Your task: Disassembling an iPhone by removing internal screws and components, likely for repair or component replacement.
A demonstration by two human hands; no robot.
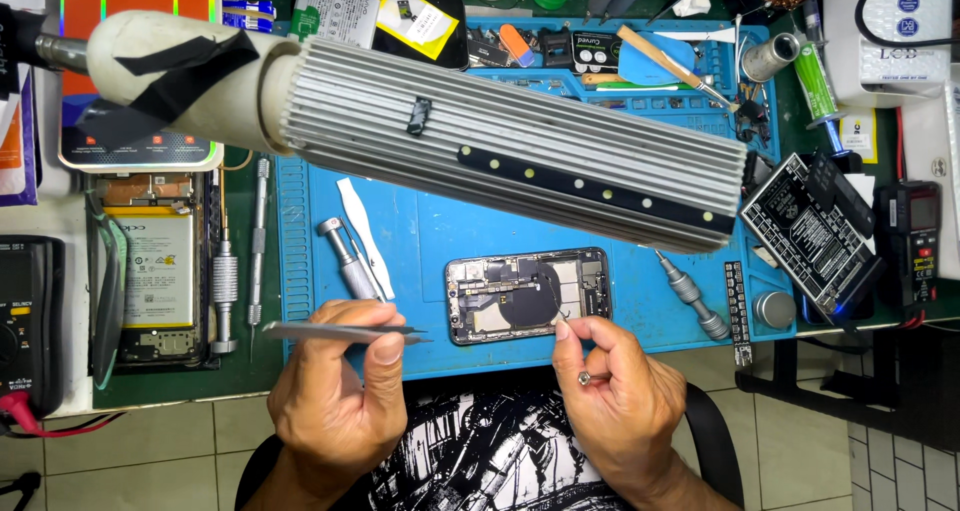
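Note:
An opened phone with its back cover off lies on the blue work mat, its boards and round black coil showing. My left hand grips metal tweezers, tips pointing right toward the phone's left end. My right hand rests at the phone's lower right edge, thumb tip touching the frame, a ring on one finger. It holds nothing that I can see.
A long ribbed grey lamp housing hangs across the view above the mat. Screwdrivers, a white spudger, another opened phone at left, a black tester unit, multimeters and boxes surround the mat.

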